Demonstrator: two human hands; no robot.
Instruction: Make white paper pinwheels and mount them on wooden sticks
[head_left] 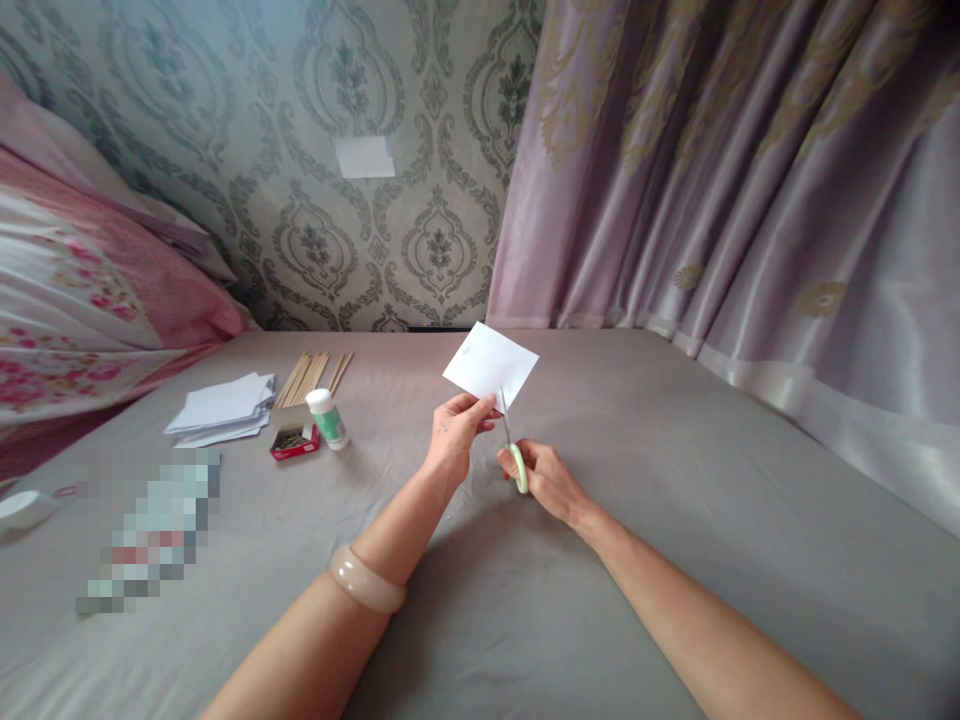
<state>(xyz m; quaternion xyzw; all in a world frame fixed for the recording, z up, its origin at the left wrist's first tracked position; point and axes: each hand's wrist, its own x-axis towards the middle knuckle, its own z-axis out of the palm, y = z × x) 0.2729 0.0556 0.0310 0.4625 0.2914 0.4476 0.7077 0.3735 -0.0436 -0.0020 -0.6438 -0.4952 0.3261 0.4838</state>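
Between thumb and fingers, my left hand (459,425) pinches the near corner of a white sheet of paper (491,362), held up above the grey cloth. My right hand (546,474) is closed around the pale green handles of a pair of scissors (517,466). The scissors point away from me, and their blades meet the paper's near edge just right of my left thumb. How far the blades are apart I cannot tell. A pale bangle (367,580) circles my left forearm.
To the left lie a stack of white paper (221,405), several wooden sticks (304,378), a white-capped bottle (328,420) and a small red box (295,442) of small dark pieces. Nearer are a blurred-out item (157,530) and a white roll (22,510). Curtains (637,180) hang at right.
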